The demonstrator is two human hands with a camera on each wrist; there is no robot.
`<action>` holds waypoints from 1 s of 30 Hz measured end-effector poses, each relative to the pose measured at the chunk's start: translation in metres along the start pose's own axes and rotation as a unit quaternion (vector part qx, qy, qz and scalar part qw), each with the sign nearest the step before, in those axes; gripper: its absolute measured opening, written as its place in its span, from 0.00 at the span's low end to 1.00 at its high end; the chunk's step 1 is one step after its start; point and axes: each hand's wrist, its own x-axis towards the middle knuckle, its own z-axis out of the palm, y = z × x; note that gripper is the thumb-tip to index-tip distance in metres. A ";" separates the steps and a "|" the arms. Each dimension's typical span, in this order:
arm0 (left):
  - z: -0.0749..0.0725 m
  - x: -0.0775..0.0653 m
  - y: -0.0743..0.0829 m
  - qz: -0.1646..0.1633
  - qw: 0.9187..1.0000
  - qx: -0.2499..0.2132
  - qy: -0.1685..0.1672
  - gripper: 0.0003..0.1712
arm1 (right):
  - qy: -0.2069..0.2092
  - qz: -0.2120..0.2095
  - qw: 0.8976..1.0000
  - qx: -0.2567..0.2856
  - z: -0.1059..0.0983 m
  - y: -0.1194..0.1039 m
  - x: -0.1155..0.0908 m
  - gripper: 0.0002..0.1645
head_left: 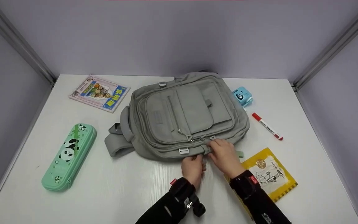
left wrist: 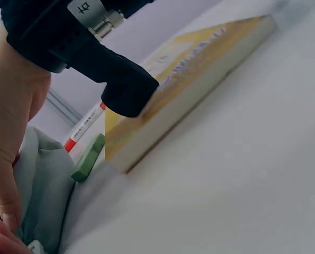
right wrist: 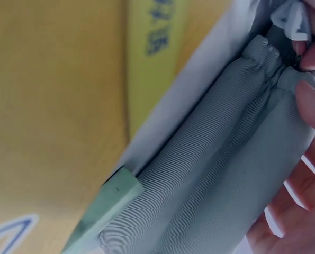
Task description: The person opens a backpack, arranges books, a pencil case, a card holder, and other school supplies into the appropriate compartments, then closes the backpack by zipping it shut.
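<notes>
A grey backpack [head_left: 157,130] lies on its back on the white table, its top handle and strap toward the left. At the bag's near side, my left hand [head_left: 193,170] pinches the fabric edge between thumb and fingers. Just right of it, my right hand [head_left: 226,157] grips the same side by the zip, where the cloth bunches in the right wrist view. A zip pull [head_left: 213,137] shows right at the right fingertips, and a white buckle [head_left: 183,151] sits to the left of both hands. The inside of the bag is hidden.
A yellow book [head_left: 267,174] lies partly under the right forearm, with a green block [left wrist: 88,159] beside it. Right of the bag are a red-capped marker [head_left: 267,126] and a blue panda-print item [head_left: 243,95]. Leftward lie a green panda pencil case [head_left: 68,157] and a pink book [head_left: 99,93].
</notes>
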 end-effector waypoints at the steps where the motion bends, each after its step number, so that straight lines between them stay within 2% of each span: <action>1: -0.002 -0.001 0.000 0.012 1.000 0.018 0.004 0.11 | -0.001 0.000 1.000 0.001 0.000 0.000 0.000 0.18; 5: -0.011 -0.003 0.000 0.050 0.994 0.090 0.021 0.15 | 0.004 -0.006 1.000 0.001 0.000 0.001 0.001 0.18; 8: -0.020 -0.005 0.001 0.072 0.990 0.119 0.023 0.15 | 0.010 -0.006 1.000 -0.002 0.000 0.001 0.001 0.18; 15: -0.047 -0.008 0.008 0.114 0.979 0.171 0.000 0.18 | 0.006 0.015 1.000 -0.012 0.001 0.000 0.003 0.15; 19: -0.066 -0.009 0.014 0.149 0.964 0.218 -0.001 0.21 | -0.003 0.027 1.000 -0.008 0.001 0.001 0.004 0.15; 23: -0.092 -0.006 0.020 0.182 0.948 0.259 -0.032 0.21 | -0.002 0.029 1.000 -0.007 0.001 0.001 0.004 0.15; 25: -0.107 -0.002 0.023 0.207 0.935 0.283 -0.047 0.22 | 0.001 0.026 1.000 -0.008 0.002 0.002 0.003 0.15; 26: -0.114 0.000 0.024 0.222 0.926 0.301 -0.052 0.22 | 0.002 0.025 1.000 -0.008 0.002 0.002 0.003 0.15; 27: -0.122 0.001 0.025 0.239 0.913 0.327 -0.053 0.23 | 0.003 0.024 1.000 -0.007 0.002 0.002 0.003 0.16; 28: -0.128 0.003 0.025 0.262 0.894 0.361 -0.049 0.24 | 0.003 0.023 1.000 -0.006 0.002 0.002 0.003 0.16; 29: -0.135 0.005 0.025 0.291 0.869 0.398 -0.042 0.24 | 0.003 0.023 1.000 -0.004 0.002 0.002 0.003 0.16; 30: -0.141 0.006 0.025 0.325 0.839 0.435 -0.031 0.25 | 0.002 0.024 1.000 -0.001 0.001 0.002 0.004 0.15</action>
